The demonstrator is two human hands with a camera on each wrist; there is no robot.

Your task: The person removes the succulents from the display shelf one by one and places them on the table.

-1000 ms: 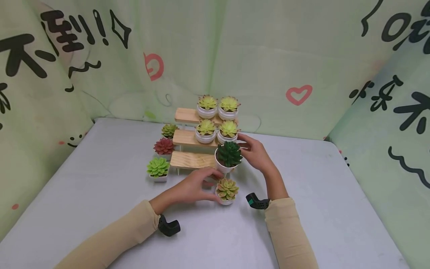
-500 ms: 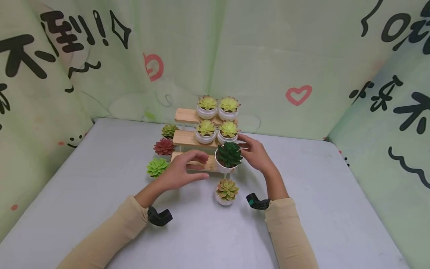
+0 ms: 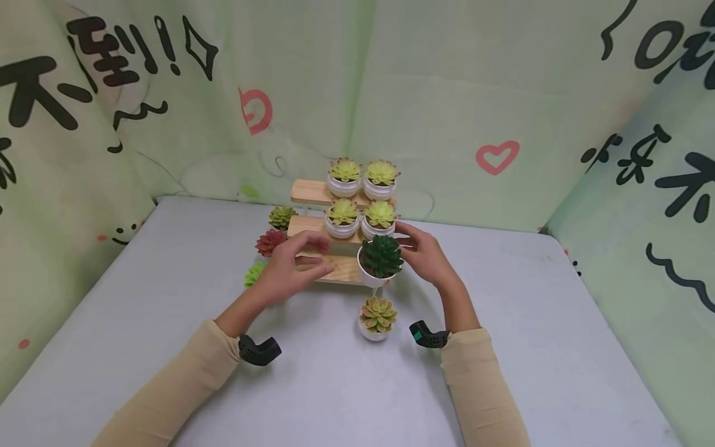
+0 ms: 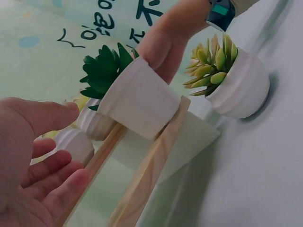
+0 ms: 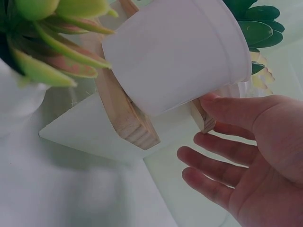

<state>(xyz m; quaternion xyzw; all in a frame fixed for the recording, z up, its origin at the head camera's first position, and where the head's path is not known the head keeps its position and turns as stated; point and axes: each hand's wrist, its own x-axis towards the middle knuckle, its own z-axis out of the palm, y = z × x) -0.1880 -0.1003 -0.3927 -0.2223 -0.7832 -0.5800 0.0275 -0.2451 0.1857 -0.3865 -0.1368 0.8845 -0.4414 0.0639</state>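
Observation:
In the head view my left hand [image 3: 293,267] hovers over the left part of the lowest wooden shelf [image 3: 343,270], fingers apart and holding nothing. My right hand [image 3: 424,251] stays at the stand's right side. In the right wrist view its thumb touches the end of a wooden board [image 5: 203,116], with the other fingers loosely extended. A dark green succulent [image 3: 381,256] in a white pot [image 4: 139,101] sits on the right end of the lowest shelf. On the table in front stands a yellow-green, pink-tinged succulent [image 3: 378,315] in a round white pot [image 4: 241,85].
Pairs of yellow-green succulents stand on the top shelf [image 3: 310,192] and middle shelf [image 3: 304,228]. Left of the stand, a red succulent [image 3: 270,242], a bright green one [image 3: 254,273] and a darker green one [image 3: 281,216] line the white table [image 3: 167,298]. A printed curtain [image 3: 436,112] hangs behind.
My left hand has let go of the small succulent in front and moved up and left over the lowest shelf. My right hand and the plants have stayed in place.

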